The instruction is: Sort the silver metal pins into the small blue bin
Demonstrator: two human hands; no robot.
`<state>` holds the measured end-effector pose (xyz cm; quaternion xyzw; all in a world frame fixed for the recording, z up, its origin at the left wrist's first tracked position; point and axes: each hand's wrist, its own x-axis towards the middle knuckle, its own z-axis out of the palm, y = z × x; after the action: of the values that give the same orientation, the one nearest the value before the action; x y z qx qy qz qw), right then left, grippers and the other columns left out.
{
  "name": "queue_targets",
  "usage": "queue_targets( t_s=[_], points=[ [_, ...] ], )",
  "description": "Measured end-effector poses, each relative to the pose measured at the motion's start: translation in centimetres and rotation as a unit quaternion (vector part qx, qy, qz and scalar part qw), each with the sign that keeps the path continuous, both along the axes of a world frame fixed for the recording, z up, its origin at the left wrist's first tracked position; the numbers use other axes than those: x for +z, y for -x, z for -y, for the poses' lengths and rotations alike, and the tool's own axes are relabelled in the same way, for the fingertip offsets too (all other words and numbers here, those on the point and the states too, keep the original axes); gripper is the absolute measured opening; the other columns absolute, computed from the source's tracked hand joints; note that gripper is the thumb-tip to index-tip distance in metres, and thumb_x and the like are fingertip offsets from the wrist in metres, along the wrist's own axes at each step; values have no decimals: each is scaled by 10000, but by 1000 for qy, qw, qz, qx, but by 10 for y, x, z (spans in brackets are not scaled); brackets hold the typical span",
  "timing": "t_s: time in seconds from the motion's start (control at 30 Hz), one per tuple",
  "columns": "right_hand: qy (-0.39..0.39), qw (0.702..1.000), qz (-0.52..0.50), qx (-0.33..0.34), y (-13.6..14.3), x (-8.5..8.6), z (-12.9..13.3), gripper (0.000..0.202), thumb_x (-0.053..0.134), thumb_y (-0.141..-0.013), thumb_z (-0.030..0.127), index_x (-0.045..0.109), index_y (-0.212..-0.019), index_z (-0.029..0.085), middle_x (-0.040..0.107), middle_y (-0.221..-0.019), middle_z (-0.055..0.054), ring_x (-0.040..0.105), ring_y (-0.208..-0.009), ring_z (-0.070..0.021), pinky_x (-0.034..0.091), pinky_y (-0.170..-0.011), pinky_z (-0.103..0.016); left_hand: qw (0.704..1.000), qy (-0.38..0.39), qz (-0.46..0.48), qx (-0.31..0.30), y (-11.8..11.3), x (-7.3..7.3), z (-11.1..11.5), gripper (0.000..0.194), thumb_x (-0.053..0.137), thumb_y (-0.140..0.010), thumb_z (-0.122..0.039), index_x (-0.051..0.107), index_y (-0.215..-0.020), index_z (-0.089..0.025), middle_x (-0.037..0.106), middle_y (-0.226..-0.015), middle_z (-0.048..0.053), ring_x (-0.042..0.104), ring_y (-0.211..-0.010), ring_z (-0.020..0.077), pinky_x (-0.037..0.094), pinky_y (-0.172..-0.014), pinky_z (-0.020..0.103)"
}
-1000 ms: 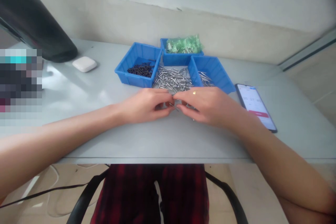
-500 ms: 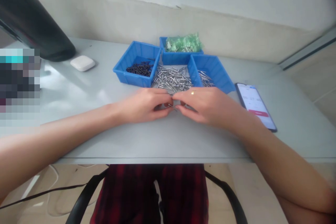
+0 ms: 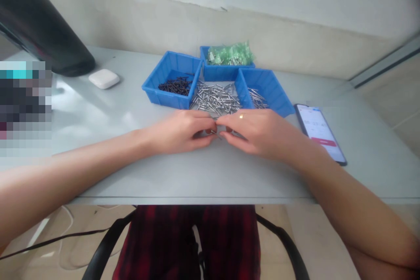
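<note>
Fingertip to fingertip, my left hand (image 3: 183, 132) and my right hand (image 3: 262, 133) meet low over the desk. A thin silver metal pin (image 3: 219, 137), rivet-like, pokes out between my left thumb and bent fingers. My right fingers are curled, thumb close to the pin's end; what they grip, if anything, is hidden. Just beyond the hands lies a loose pile of silver rivet-like pins (image 3: 216, 97). It sits between a blue bin (image 3: 152, 89) of dark screw-like pieces (image 3: 175, 85) and a blue bin (image 3: 278, 92) with more silver pins (image 3: 257, 99).
Behind the pile stands a third blue bin (image 3: 219, 72) with a green plastic bag (image 3: 231, 54) of metal parts. A phone (image 3: 321, 133) lies right of my hand. On the left are a white case (image 3: 104, 78) and a dark cylinder (image 3: 55, 26). The desk's front edge (image 3: 197, 200) is near me.
Almost nothing differs. Both hands stay in the same place; the thin pin at my left fingertips has shifted very slightly.
</note>
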<state>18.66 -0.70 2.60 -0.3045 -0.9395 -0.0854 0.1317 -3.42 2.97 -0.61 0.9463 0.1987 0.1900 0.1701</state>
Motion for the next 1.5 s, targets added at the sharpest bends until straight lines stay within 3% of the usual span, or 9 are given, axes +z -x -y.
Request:
queue_targets(
  t_s=[0.43, 0.97, 1.13, 1.27, 1.5],
  points=[
    [4, 1000, 1, 2, 0, -1, 0, 222, 452, -915, 225, 627, -1019, 137, 693, -825, -62, 622, -727, -174, 381, -583, -275, 1000, -7, -2, -4, -1, 1, 0, 178, 485, -900, -225, 641, -893, -139, 585, -790, 36, 561, -692, 117, 432, -636, 221],
    [2, 1000, -19, 7, -2, -1, -5, 185, 473, -897, 206, 621, -987, 139, 650, -752, -28, 594, -680, -153, 378, -599, -264, 996, 26, 64, 55, -4, 6, 4, 110, 536, -874, -216, 611, -839, -142, 618, -759, 4, 564, -699, 96, 419, -639, 190],
    [6, 999, -32, 31, 0, -2, -1, 226, 439, -912, 208, 601, -1063, 162, 653, -758, -16, 579, -671, -137, 381, -602, -255, 997, 19, 47, 50, -3, 6, 5, 160, 519, -877, -217, 556, -743, -139, 555, -695, -4, 516, -639, 87, 394, -588, 189],
    [5, 998, -12, 61, 1, -6, 0, 274, 442, -891, 181, 596, -1117, 162, 643, -751, -19, 570, -669, -143, 370, -579, -259, 999, 25, 26, 39, -3, 7, 4, 107, 516, -850, -196, 583, -787, -142, 568, -723, 5, 535, -664, 100, 405, -600, 197],
    [-4, 999, -4, 51, 3, -7, -1, 262, 432, -901, 191, 624, -1075, 150, 634, -739, -28, 564, -663, -144, 364, -577, -264, 998, 25, 20, 46, -4, 6, 4, 119, 504, -840, -188, 551, -739, -148, 546, -696, -2, 517, -638, 95, 399, -586, 193]
  ],
)
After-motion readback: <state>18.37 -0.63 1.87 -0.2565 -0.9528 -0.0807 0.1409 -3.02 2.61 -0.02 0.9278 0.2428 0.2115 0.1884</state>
